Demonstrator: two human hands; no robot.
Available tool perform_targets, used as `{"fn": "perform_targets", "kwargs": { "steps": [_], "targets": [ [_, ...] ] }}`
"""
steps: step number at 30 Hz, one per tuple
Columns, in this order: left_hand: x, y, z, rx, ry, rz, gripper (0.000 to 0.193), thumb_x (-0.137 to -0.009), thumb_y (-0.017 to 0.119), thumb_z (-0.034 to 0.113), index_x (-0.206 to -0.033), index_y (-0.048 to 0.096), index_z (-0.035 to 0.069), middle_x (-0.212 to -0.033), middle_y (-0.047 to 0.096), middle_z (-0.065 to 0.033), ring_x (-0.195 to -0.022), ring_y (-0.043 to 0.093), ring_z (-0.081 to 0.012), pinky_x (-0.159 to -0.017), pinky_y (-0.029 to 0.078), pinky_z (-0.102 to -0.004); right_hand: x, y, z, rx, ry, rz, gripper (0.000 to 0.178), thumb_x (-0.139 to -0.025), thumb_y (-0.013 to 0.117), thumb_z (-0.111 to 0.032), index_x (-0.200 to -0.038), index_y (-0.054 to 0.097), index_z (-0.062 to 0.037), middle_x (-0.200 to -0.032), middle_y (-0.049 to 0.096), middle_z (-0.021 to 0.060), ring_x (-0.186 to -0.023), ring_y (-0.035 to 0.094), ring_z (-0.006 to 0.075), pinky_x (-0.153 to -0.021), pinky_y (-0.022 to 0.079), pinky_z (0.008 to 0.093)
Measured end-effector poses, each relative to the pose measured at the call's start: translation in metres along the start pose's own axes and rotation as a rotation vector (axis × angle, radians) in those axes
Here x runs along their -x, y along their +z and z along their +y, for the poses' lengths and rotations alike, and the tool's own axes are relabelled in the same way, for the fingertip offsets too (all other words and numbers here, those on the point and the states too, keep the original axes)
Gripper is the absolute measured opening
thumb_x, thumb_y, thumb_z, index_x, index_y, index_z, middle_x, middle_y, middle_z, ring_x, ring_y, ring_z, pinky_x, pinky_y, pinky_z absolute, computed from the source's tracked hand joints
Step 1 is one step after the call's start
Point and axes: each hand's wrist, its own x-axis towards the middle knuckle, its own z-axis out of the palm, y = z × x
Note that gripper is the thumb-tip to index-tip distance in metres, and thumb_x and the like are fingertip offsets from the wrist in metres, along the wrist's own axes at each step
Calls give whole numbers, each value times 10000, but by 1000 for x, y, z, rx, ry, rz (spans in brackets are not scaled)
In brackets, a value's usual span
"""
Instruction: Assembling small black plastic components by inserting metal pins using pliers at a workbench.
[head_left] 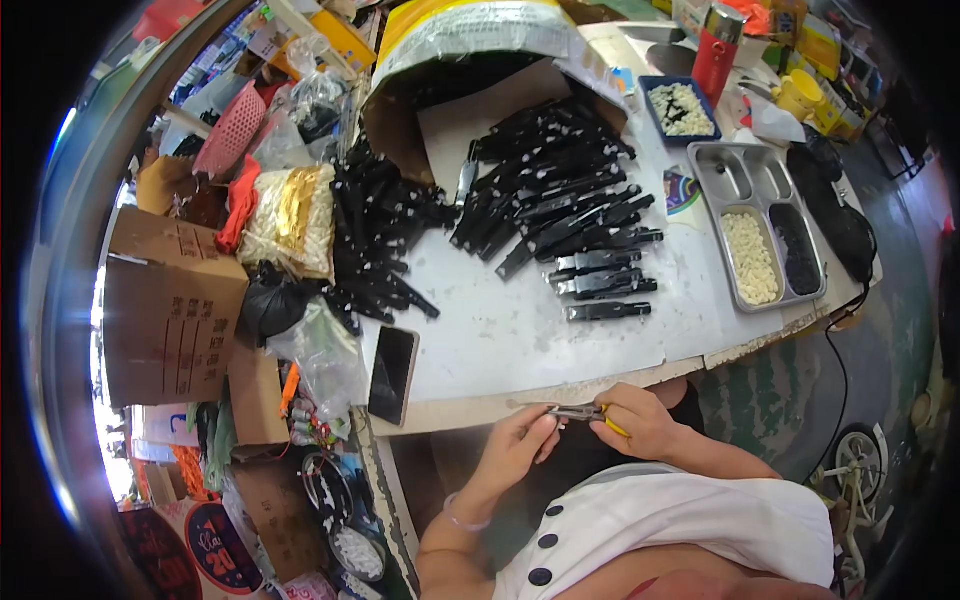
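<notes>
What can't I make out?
Head view: what, if anything, the bare left hand holds; fingers cover it.
Head view: grips of yellow-handled metal pliers, partly behind the bare right hand.
Head view: far end of the yellow-and-white sack, cut by the top edge.

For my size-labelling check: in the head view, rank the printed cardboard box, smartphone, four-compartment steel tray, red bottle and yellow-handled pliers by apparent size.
1. Printed cardboard box
2. Four-compartment steel tray
3. Smartphone and red bottle: too alike to rank
4. Yellow-handled pliers, partly hidden by the right hand

Pliers (577, 412) shiny metal; black pieces (560, 180) glossy plastic; tray (757, 204) smooth metal.
</notes>
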Motion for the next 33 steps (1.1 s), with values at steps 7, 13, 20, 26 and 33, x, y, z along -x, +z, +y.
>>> {"fn": "perform_targets", "kwargs": {
  "steps": [7,13,20,26,33],
  "targets": [
    [-10,2,-17,-7,137,60,290,-972,475,243,-1035,578,-20,-706,517,-17,-615,461,-81,-554,376,-212,-18,-16,7,22,27,-123,103,-771,652,-51,-816,588,17,-1027,562,135,-908,548,313,-795,442,401],
    [-12,-11,-13,-157,253,49,298,-950,493,265,-943,606,-10,-734,559,-30,-676,521,-113,-610,420,-238,-8,-44,5,-221,378,118,287,-913,509,-191,-917,626,71,-1023,576,136,-953,568,249,-832,446,341],
    [21,-80,-15,-1146,35,-128,276,-905,572,168,-1117,621,-2,-947,676,-144,-884,651,-241,-801,490,-322,16,-68,16,-341,553,347,417,-983,390,-266,-834,627,43,-1035,585,127,-986,550,232,-864,423,336],
    [-57,22,-5,-811,562,-90,231,-835,612,75,-1053,626,2,-933,647,-158,-857,613,-329,-797,490,-374,9,-68,17,-478,587,534,371,-993,386,-240,-881,621,26,-1101,563,125,-1081,497,234,-965,339,353],
    [-156,74,-41,-1605,813,106,326,-689,654,114,-989,559,27,-960,544,-102,-948,517,-263,-799,418,-343,13,-76,1,-261,620,452,307,-953,443,-188,-858,623,41,-1045,577,93,-973,539,182,-876,395,299]
  ]
}}
